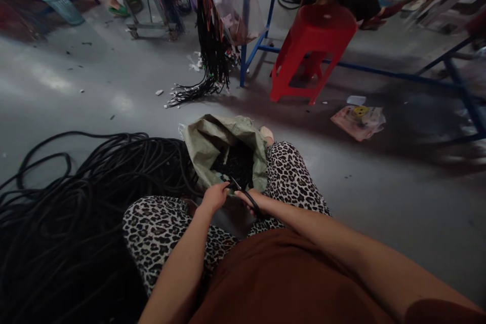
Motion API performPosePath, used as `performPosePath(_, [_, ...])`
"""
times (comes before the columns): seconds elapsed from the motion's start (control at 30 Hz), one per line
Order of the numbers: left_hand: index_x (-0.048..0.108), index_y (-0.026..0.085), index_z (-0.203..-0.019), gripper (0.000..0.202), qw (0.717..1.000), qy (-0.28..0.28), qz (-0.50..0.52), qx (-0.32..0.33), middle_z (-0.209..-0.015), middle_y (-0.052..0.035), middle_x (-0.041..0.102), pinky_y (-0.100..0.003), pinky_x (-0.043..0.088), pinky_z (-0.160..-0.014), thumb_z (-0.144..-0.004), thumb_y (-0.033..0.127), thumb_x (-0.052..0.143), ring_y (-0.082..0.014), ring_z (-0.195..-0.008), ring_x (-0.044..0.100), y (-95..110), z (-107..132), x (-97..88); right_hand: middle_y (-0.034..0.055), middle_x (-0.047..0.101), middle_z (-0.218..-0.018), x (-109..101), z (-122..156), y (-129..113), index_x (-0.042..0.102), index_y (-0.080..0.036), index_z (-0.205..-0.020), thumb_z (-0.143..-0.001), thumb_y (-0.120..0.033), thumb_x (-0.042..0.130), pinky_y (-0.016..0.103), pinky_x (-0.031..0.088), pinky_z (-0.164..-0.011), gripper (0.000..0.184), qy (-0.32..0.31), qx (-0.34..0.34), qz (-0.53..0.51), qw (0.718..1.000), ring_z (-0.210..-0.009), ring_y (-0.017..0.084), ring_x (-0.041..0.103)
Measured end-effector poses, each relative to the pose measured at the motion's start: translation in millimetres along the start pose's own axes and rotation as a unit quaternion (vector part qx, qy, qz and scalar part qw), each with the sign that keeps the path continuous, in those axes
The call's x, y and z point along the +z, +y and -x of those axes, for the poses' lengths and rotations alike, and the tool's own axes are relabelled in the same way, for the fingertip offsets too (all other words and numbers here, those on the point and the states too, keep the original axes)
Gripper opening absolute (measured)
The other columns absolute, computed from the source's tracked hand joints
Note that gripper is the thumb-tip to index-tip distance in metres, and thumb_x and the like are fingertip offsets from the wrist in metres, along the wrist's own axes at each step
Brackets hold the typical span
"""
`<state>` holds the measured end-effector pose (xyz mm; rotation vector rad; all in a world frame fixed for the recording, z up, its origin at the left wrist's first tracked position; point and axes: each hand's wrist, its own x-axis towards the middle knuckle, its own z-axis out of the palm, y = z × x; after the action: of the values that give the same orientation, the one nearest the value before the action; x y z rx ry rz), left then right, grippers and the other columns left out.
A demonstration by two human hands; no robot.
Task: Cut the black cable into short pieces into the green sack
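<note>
I sit with a greenish woven sack (pixel 212 144) open between my knees; it is full of small black pieces (pixel 235 164). My left hand (pixel 214 196) is closed at the sack's near rim, pinching the end of a black cable. My right hand (pixel 253 201) is closed around the same black cable (pixel 248 196), which runs across its palm. Both hands nearly touch just over the sack's mouth. A big heap of black cable (pixel 64 212) lies on the floor to my left.
A red plastic stool (pixel 313 48) stands ahead to the right by a blue metal frame (pixel 261 35). Bundles of black wires (pixel 212 45) and a clear plastic bag hang ahead. A pink packet (pixel 359 120) lies on the grey floor. Another person's feet (pixel 121 9) show far left.
</note>
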<state>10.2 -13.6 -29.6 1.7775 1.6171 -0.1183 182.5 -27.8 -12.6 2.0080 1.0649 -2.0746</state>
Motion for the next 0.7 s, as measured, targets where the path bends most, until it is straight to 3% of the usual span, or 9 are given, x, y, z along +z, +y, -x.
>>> performPosePath(0.7, [0.06,0.027,-0.118,0.035,0.994,-0.014,-0.107,-0.01,-0.113,-0.0053,0.066,-0.029,0.043,-0.088,-0.088,0.029,0.042,-0.021,-0.106,0.06,-3,5,-2.4,-0.0051,0.043,-0.043,-2,-9,11,0.053,-0.015,-0.073,-0.08,-0.057,0.055,0.019,0.035,-0.03,0.043,0.018,0.003,0.034,0.999,-0.03,0.008,0.04])
